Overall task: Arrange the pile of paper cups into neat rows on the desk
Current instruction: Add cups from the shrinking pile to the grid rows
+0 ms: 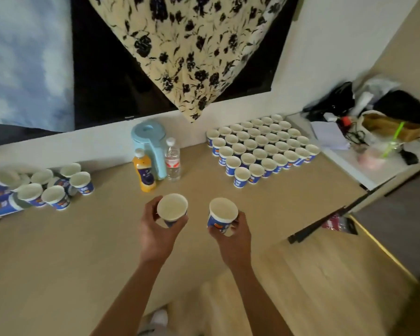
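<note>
My left hand [157, 232] grips a blue-and-white paper cup [172, 206] upright above the middle of the desk [58, 251]. Beside it, my right hand [233, 235] holds a second cup [223, 212] of the same kind, also mouth up. At the back right of the desk stand several neat rows of cups [262, 147], rims touching. A loose pile of cups [34, 187] lies at the far left, some upright and some on their sides.
A light blue kettle [149, 144], an orange juice bottle [144, 170] and a clear water bottle [172, 160] stand at the back centre. A white shelf [344, 163] with bags and cables adjoins the desk's right end. A floral curtain [192, 49] hangs above.
</note>
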Available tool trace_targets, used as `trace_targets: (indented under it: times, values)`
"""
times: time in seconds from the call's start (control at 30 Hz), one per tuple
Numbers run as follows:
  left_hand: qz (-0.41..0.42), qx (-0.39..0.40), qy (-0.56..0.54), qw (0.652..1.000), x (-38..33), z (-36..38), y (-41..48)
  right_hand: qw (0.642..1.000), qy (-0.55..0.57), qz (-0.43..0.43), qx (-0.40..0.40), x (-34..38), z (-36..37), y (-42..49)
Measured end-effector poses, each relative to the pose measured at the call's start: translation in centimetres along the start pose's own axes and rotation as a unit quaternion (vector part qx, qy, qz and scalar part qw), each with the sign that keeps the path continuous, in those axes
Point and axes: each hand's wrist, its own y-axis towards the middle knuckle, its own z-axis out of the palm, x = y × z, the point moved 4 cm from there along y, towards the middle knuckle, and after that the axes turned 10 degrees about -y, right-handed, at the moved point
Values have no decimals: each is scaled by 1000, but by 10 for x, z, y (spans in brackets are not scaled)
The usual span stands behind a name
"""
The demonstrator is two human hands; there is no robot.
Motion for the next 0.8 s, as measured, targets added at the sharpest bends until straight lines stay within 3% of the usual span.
trace_targets:
  times: [0.2, 0.4, 0.8]
  values:
    - [-6, 83, 11, 996, -4, 85, -20, 998, 3, 31, -53, -28, -69, 24]
    - [-14, 105, 25, 994, 12, 154, -13, 997, -17, 38, -70, -55, -109, 65]
    - [-59, 24, -14, 998, 49, 244, 38, 993, -99, 24, 51, -97, -134, 200]
